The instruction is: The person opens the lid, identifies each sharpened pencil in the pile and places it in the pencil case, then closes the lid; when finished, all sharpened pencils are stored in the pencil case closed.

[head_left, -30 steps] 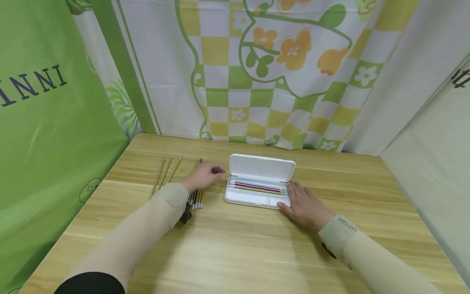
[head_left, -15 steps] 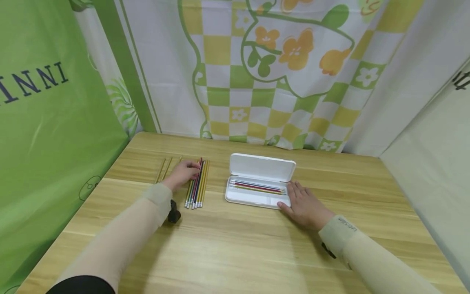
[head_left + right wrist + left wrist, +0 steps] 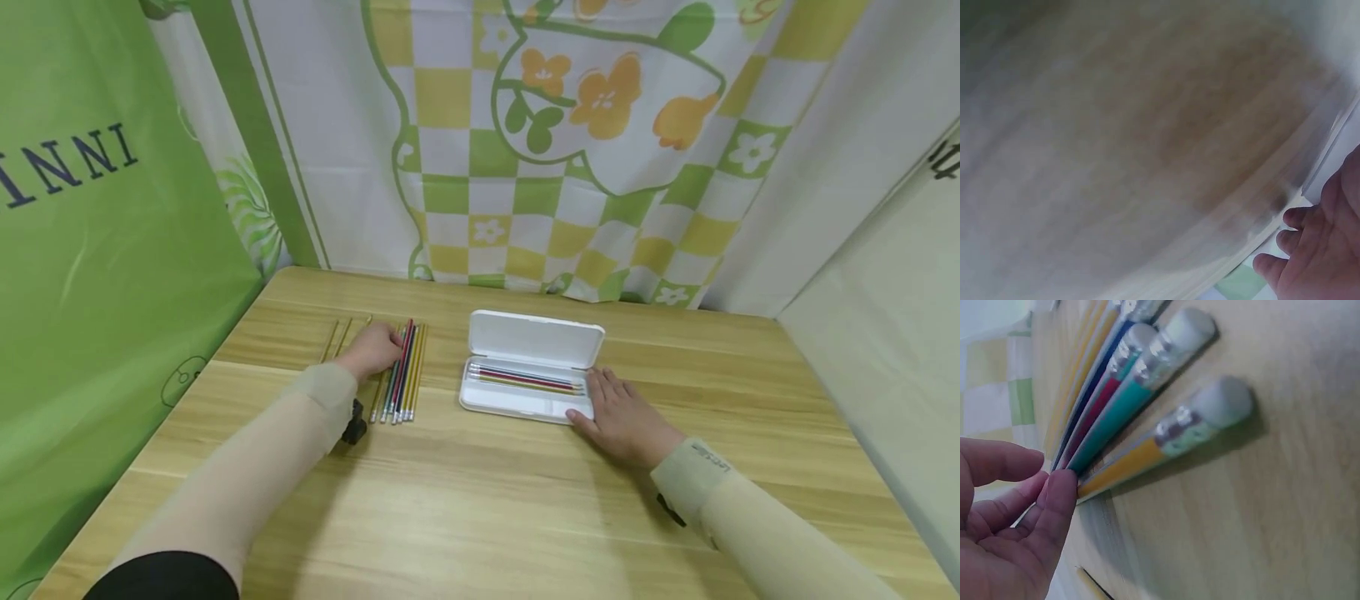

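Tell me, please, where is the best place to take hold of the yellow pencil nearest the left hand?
Probably at its middle, pinched from above. The yellow pencil lies flat on the table at the edge of the row, its left side free, where the left hand already touches it.

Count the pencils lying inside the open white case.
3 show, though more may be hidden: the pencils lie side by side along the back compartment of the open case, just left of the right hand.

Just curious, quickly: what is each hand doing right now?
Left hand: fingers touching the pencils; a grip cannot be told.
Right hand: open, resting against the white pencil case.
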`<state>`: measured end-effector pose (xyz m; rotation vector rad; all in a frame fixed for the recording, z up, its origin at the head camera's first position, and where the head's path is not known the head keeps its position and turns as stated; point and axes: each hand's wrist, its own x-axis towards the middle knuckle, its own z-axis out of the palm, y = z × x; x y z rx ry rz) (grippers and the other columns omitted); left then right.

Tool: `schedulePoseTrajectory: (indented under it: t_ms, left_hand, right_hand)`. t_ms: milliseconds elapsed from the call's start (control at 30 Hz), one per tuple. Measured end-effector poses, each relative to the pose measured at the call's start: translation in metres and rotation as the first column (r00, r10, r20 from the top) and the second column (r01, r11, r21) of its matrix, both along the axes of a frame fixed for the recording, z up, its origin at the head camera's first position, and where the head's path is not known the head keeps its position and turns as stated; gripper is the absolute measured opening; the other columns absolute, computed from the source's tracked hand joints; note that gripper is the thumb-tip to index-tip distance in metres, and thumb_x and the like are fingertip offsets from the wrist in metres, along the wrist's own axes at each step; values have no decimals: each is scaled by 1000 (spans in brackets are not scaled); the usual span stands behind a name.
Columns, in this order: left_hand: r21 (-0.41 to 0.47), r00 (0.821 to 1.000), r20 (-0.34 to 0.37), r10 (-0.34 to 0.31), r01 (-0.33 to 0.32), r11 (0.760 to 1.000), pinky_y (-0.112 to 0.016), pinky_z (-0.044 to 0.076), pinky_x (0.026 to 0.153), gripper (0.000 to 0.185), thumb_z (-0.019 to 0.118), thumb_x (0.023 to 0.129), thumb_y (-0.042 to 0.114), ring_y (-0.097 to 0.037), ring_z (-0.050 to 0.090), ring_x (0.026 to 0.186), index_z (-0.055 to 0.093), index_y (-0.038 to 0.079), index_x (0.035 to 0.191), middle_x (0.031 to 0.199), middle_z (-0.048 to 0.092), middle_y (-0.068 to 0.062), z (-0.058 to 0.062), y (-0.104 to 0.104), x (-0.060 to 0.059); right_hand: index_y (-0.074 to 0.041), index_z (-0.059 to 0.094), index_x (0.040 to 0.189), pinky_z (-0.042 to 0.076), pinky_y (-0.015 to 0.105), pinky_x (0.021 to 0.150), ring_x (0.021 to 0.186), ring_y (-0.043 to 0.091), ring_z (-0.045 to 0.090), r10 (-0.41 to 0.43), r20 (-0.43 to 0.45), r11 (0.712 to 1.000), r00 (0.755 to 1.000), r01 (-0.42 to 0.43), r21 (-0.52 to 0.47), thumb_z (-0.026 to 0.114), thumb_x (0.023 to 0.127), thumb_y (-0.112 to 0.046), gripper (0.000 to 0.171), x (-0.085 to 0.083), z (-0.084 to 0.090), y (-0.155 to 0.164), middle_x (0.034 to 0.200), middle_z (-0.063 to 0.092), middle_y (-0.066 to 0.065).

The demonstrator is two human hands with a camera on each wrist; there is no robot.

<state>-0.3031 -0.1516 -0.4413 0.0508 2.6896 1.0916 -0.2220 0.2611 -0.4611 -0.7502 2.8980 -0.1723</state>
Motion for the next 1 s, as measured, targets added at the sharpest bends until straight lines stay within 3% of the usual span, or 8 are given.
schedulePoseTrajectory:
  t_ms: [67,167,333,433,633,867,1000]
  left_hand:
    - [-67,999,-21,-27,26,997,-33,51,71,18,57,87,-6,-25,56,83,64,-8,104,99,64,-18,2,1,-1]
    - [-180,996,-48,-81,71,981,-28,45,61,7,57,83,-7,-19,50,68,58,0,80,76,56,-8,3,3,-6]
    - [-305,983,-72,-171,142,942,-25,35,51,32,55,80,-8,-13,37,54,39,14,62,60,38,2,2,6,-11]
    - [-308,980,-72,-183,153,939,-26,35,50,35,54,80,-8,-13,36,53,38,15,60,58,37,2,0,6,-13]
    - [-244,991,-42,-130,116,963,-24,28,46,39,55,79,-8,-10,28,47,36,16,55,52,31,5,-5,2,-13]
    - [-284,991,-66,-115,92,955,-27,39,50,34,56,83,-4,-15,40,53,40,14,60,58,41,1,-5,5,-8]
    - [-284,995,-41,-86,71,956,-28,41,52,35,57,86,-3,-16,42,54,41,14,59,61,45,-1,-5,6,-6]
  right_hand:
    - [21,21,153,22,66,118,148,55,21,0,0,1000,1000,0,0,42,110,-43,80,0,0,0,159,23,39]
    - [20,21,153,21,66,119,148,55,20,-1,6,1000,1000,1,0,42,110,-44,80,0,0,1,159,22,39]
    - [20,20,153,21,65,119,148,54,20,-4,5,1000,1000,4,0,42,110,-44,80,-1,0,2,159,22,39]
    - [20,21,153,21,65,119,148,54,21,-4,-4,1000,1000,4,-1,42,110,-44,80,-1,-1,2,159,23,39]
    - [21,22,152,23,66,118,147,55,23,6,-14,1000,1000,-6,-11,42,110,-45,81,-1,-2,1,158,25,40]
    - [21,22,152,22,66,118,147,56,22,7,-15,1000,1000,-7,-24,42,110,-46,82,-2,-2,1,158,24,40]
    - [21,21,152,21,65,119,147,55,22,2,-6,1000,1000,-2,-4,42,110,-44,80,-2,-2,1,159,24,40]
